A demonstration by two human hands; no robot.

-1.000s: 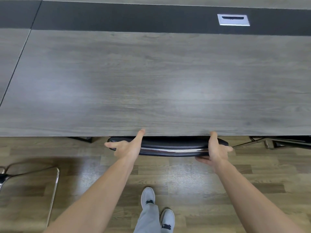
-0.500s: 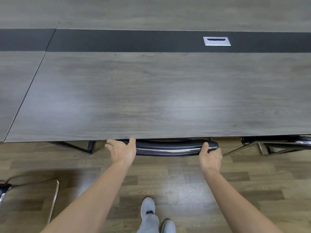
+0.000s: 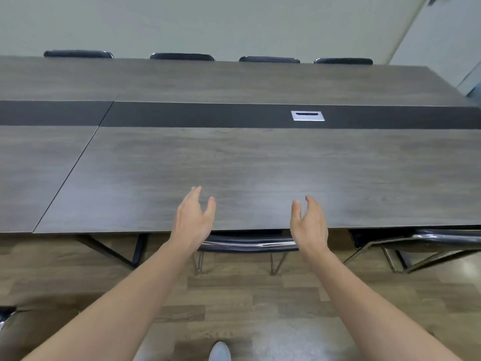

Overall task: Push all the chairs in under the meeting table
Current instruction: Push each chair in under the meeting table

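You've let go. Half a second ago both hands were on the chair back at the table edge; now your left hand (image 3: 194,220) and right hand (image 3: 309,221) are lifted off it, fingers spread and loosely curled, well apart from each other, holding nothing. They hover over the near edge of the table (image 3: 260,165), centre of the frame.

The chair (image 3: 247,242) you were pushing sits tucked in, lower centre: only the black back with its chrome rail shows past the table edge, with the chrome legs below it on the wood floor (image 3: 234,295). Seat is hidden under the top. Reads as done for this one.

Your view has also tilted up since a second ago. The far side is now visible: four chair backs (image 3: 182,56) line the far edge, top of frame, all close against the table. Can't tell how deep they're pushed in.

Remaining, by my read:
- Second chair (image 3: 429,241) at right edge of frame, just beside the finished one. Its back and frame stick out further and look angled. Probably next.
- Something chrome and black at the lower left corner (image 3: 5,319), mostly cut off. Likely another chair standing out from the table, can't confirm.

Silver cable port (image 3: 307,115) in the dark centre strip is irrelevant.
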